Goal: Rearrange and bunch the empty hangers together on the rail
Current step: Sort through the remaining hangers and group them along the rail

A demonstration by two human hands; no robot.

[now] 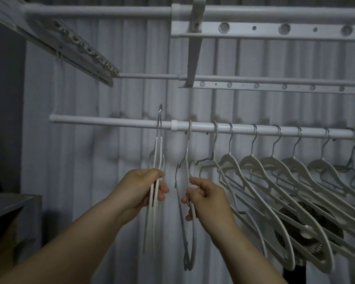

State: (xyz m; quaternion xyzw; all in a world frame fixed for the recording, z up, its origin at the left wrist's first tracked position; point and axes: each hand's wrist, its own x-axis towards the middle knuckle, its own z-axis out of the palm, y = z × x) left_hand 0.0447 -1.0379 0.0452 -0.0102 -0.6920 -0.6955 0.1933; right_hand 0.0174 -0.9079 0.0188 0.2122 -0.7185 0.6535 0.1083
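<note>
Two hands grip hangers on rail (111, 121): L (140, 189) bunch (157, 160), R (207, 198) one (188, 152); 7 spaced rightward.

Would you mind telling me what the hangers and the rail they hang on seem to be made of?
Hangers: pale, matte bodies, probably plastic or coated; the hooks look like bare metal wire, thin with a grey glint. Rail: smooth white tube, likely painted or coated metal, though plastic cannot be excluded.
</note>
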